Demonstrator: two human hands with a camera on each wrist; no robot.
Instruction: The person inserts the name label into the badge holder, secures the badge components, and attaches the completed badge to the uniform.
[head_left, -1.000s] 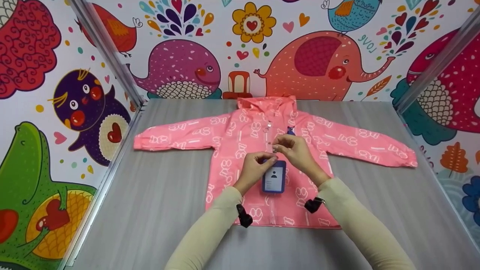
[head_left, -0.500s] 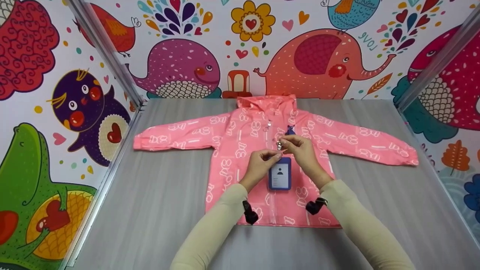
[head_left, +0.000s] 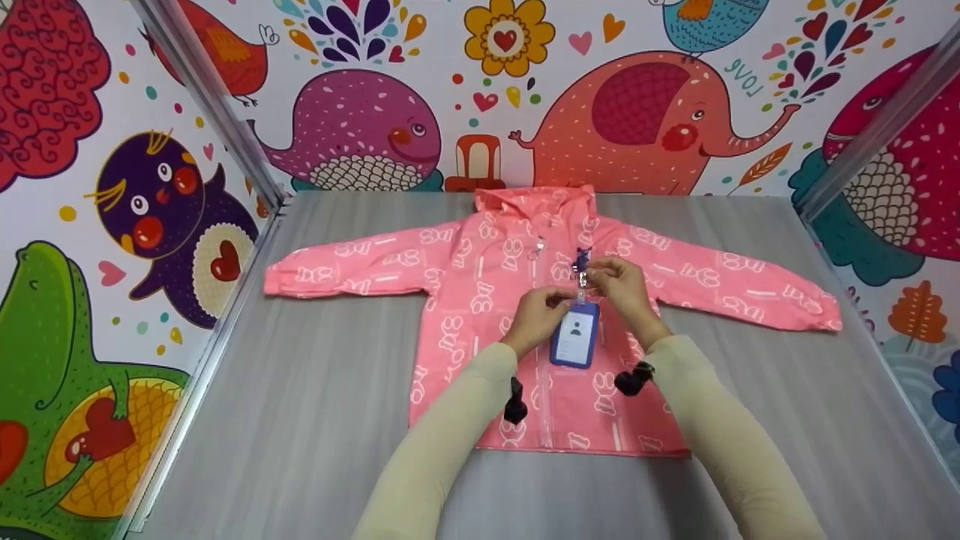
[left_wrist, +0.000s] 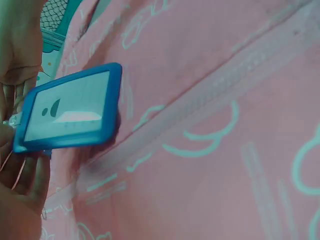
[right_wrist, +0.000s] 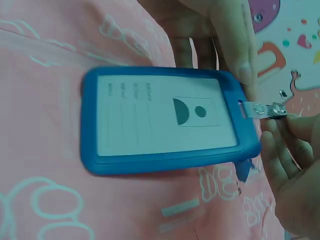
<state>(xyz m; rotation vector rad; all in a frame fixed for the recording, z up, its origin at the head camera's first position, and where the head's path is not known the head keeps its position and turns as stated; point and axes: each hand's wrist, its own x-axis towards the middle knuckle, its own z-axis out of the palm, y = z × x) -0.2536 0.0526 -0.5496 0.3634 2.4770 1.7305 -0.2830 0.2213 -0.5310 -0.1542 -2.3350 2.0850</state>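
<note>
A blue ID badge holder [head_left: 575,335] with a white card hangs over the pink jacket [head_left: 465,337], its card side facing up. My left hand [head_left: 538,319] grips it by its top corner, near the clear strap [right_wrist: 255,110]. With thumb and fingers, my right hand [head_left: 621,291] pinches the metal badge clip [right_wrist: 277,110] at the strap's end. A small dark blue piece [head_left: 582,259] lies on the jacket's chest, right beside the clip in the head view; whether the two touch is hard to tell.
The jacket lies front up, sleeves spread, on a grey wood-grain table [head_left: 330,390]. Near its collar is a zipper pull [head_left: 538,246]. Cartoon-printed panels [head_left: 360,127] stand at the back and sides, with metal posts [head_left: 225,97] at the corners.
Both hands have carried the badge holder rightward and slightly up, bringing its clip to the dark blue piece. The holder now tilts a little. The jacket stays in place.
</note>
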